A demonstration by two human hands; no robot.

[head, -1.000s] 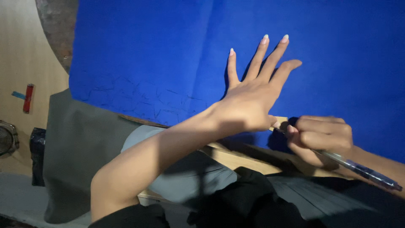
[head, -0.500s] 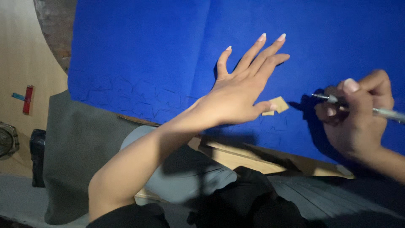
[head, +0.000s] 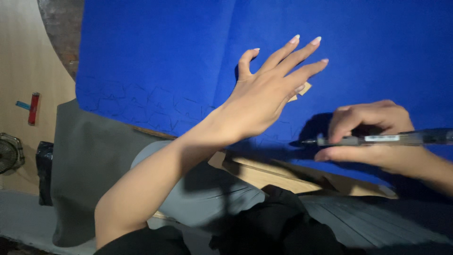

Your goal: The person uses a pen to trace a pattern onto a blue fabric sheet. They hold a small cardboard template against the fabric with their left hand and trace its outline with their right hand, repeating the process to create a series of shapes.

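Note:
A large blue sheet (head: 179, 56) with pen-drawn outlines along its lower left lies across a board on my lap. My left hand (head: 269, 92) rests flat on it, fingers spread, pressing a small tan cardboard template (head: 303, 89) that peeks out under the fingertips. My right hand (head: 373, 134) grips a clear pen (head: 377, 139), held nearly level, its tip pointing left just above the sheet's lower edge and below my left hand.
A wooden board (head: 264, 174) sticks out under the sheet's lower edge. Grey fabric (head: 89, 156) lies at the left on a pale floor, near a red lighter (head: 33, 107), a small fan (head: 9, 153) and a black object (head: 45, 172).
My right hand with the pen has moved down and left, from beside the template to below my left hand. My left hand shifted slightly and stays on the template.

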